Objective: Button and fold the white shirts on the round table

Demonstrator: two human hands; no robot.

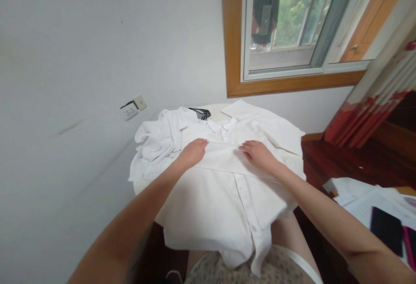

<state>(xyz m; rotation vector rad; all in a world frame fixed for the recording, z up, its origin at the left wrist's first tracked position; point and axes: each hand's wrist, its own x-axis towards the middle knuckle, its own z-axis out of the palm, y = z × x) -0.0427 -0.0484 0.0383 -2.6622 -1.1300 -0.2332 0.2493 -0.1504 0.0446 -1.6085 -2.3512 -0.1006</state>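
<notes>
A white button-up shirt lies spread over a small round table, its lower part hanging off the near edge toward my lap. My left hand lies flat on the shirt's chest area, fingers stretched out and pressing the cloth. My right hand rests on the shirt a little to the right, fingers extended and bent slightly onto a fold of fabric. The collar sits just beyond my hands.
More crumpled white clothing is heaped at the table's left, with a dark striped item behind it. A wall socket is on the left wall. A window is above. Papers and a dark phone lie at right.
</notes>
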